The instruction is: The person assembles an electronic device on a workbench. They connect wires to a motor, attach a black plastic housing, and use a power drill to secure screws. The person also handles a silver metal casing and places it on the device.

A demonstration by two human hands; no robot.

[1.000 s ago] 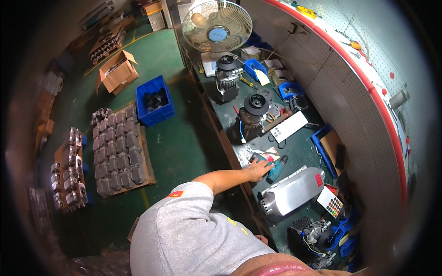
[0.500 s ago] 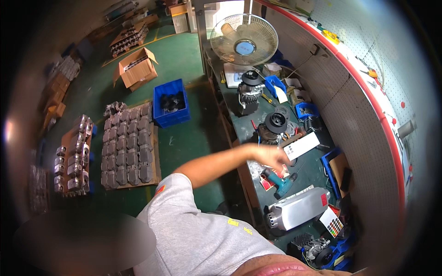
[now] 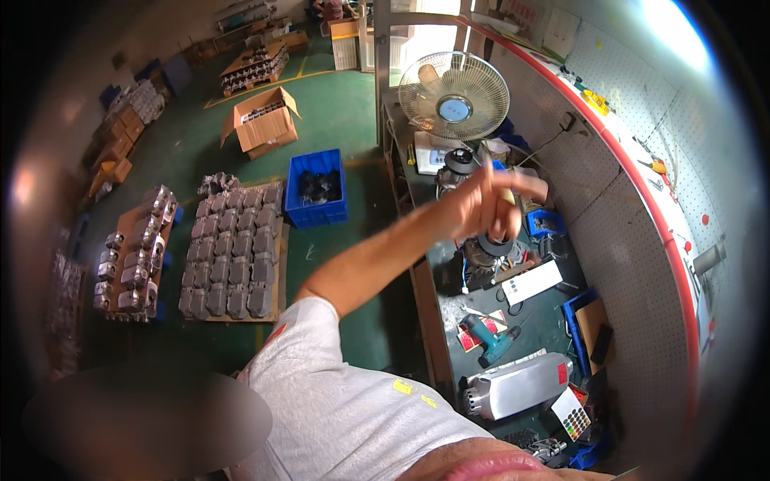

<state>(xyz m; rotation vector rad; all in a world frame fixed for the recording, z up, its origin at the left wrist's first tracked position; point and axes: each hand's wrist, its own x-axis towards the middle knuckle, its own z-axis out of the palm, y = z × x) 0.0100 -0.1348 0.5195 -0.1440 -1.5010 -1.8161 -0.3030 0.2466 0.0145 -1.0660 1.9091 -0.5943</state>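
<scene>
My left hand [image 3: 491, 202] reaches over the workbench [image 3: 449, 280], its fingers apart and partly smeared by motion. No held thing can be made out in it. Beneath the hand, an assembly with a black round wheel [image 3: 495, 244] is partly covered. A second assembly with a black wheel [image 3: 459, 163] stands farther off, also partly behind the hand. Nearer lie a white card [image 3: 532, 283] with dark dots, a teal cordless drill [image 3: 493, 341] on red-and-white papers, and a silver metal housing [image 3: 521, 386]. My right hand does not show.
A fan [image 3: 454, 100] rises at the bench's far end, with a pegboard wall [image 3: 601, 184] on the right. Blue bins [image 3: 546, 223] line the wall side. On the floor are a blue crate [image 3: 317, 212], an open carton [image 3: 261, 128] and a pallet of grey castings [image 3: 233, 248].
My left hand has moved away from the white card and drill, farther along the bench toward the fan. The view has shifted slightly. A spanner beside the drill is now uncovered.
</scene>
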